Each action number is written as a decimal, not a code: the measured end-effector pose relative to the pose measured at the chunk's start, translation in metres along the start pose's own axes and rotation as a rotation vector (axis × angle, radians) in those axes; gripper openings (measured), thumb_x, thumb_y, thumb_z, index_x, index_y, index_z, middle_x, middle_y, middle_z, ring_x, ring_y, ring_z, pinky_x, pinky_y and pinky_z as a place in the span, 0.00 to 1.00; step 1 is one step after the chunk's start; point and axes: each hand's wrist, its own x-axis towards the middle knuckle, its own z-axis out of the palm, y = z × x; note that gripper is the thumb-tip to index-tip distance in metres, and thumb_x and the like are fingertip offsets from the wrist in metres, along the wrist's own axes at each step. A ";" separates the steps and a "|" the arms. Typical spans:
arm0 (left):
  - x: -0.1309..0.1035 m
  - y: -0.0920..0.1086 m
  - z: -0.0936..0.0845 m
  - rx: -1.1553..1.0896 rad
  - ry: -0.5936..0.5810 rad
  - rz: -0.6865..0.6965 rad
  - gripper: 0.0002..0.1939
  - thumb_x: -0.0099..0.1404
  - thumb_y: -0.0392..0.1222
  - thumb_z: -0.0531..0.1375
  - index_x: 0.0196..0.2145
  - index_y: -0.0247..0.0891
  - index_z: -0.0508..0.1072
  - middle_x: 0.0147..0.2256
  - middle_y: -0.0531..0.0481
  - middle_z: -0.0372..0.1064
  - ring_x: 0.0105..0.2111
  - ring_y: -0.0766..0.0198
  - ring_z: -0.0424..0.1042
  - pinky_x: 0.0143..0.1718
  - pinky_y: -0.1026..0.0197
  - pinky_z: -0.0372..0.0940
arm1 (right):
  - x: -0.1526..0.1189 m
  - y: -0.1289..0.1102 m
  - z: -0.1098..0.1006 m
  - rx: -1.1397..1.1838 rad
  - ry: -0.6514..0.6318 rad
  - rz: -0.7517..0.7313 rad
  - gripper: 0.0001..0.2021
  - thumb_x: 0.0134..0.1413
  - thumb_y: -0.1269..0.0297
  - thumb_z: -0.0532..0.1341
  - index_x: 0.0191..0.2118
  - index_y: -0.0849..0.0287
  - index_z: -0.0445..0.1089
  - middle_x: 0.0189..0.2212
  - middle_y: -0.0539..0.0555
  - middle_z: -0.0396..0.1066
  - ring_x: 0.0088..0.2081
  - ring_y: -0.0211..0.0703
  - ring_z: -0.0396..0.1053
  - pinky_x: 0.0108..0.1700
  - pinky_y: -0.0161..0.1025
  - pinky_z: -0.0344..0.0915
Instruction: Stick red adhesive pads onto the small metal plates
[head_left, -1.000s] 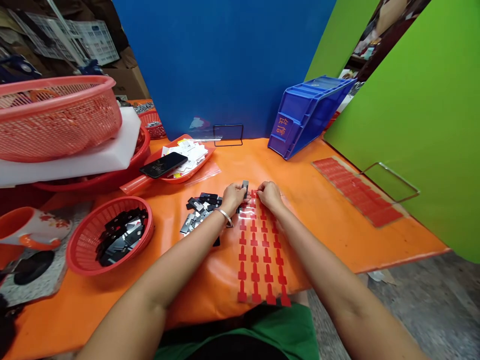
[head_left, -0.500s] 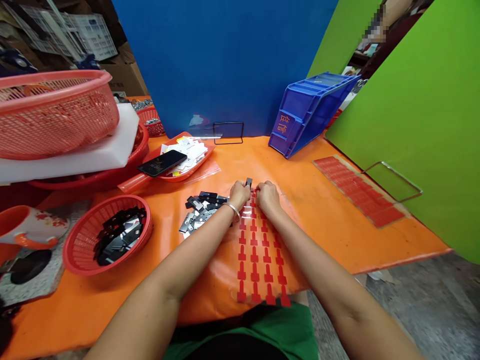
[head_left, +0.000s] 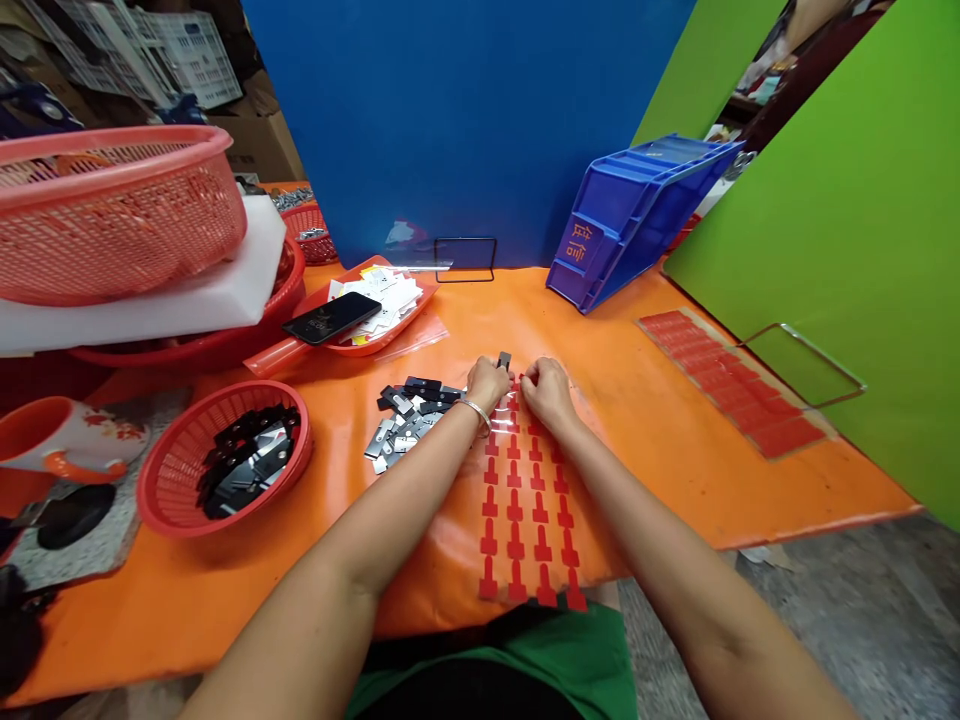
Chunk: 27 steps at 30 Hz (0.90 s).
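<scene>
My left hand [head_left: 487,386], with a bangle at its wrist, is closed on a small dark metal plate [head_left: 505,360] that sticks up past the fingertips. Close beside it, my right hand [head_left: 549,393] is closed in a pinch at the far end of a clear sheet with rows of red T-shaped stickers [head_left: 515,540]. A bit of red shows by its fingertips, too small to make out. Left of the sheet lies a loose pile of small black and grey metal plates [head_left: 409,420], partly behind my left wrist.
A red basket [head_left: 150,480] of dark plates stands left, near a mug [head_left: 82,440]. Behind are a red scoop [head_left: 274,358] with white paper pieces and a phone [head_left: 334,318]. A blue bin [head_left: 607,220] and another red sticker sheet [head_left: 735,385] are at the right.
The whole view has shifted slightly, so things sit a little further right. Both hands stay at the sheet's far end, with a slightly wider gap between them. The plate is still in my left hand.
</scene>
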 end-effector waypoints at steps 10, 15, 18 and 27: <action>-0.015 0.011 -0.001 -0.098 0.048 0.047 0.08 0.60 0.31 0.57 0.24 0.33 0.64 0.27 0.43 0.72 0.24 0.68 0.71 0.29 0.65 0.67 | -0.022 0.004 -0.015 0.657 0.166 0.219 0.07 0.48 0.60 0.58 0.30 0.57 0.60 0.26 0.49 0.64 0.30 0.38 0.63 0.32 0.35 0.63; -0.070 0.012 -0.029 -0.210 0.015 0.079 0.03 0.63 0.31 0.56 0.30 0.33 0.65 0.29 0.45 0.73 0.24 0.70 0.72 0.31 0.65 0.69 | -0.064 -0.015 -0.033 0.876 0.052 0.238 0.11 0.42 0.61 0.65 0.29 0.56 0.62 0.23 0.45 0.61 0.24 0.34 0.60 0.27 0.32 0.61; -0.117 -0.007 -0.051 -0.350 -0.072 -0.007 0.02 0.61 0.30 0.58 0.32 0.32 0.67 0.29 0.45 0.73 0.24 0.68 0.73 0.32 0.63 0.71 | -0.096 -0.028 -0.040 0.921 -0.018 0.240 0.11 0.42 0.62 0.66 0.29 0.57 0.62 0.22 0.44 0.61 0.22 0.33 0.58 0.24 0.31 0.58; -0.189 -0.070 -0.066 -0.553 -0.196 -0.237 0.11 0.53 0.22 0.60 0.34 0.30 0.71 0.30 0.44 0.76 0.27 0.64 0.76 0.33 0.65 0.72 | -0.170 -0.055 -0.020 0.917 -0.201 0.282 0.11 0.45 0.59 0.64 0.31 0.54 0.61 0.26 0.46 0.64 0.19 0.33 0.62 0.18 0.32 0.61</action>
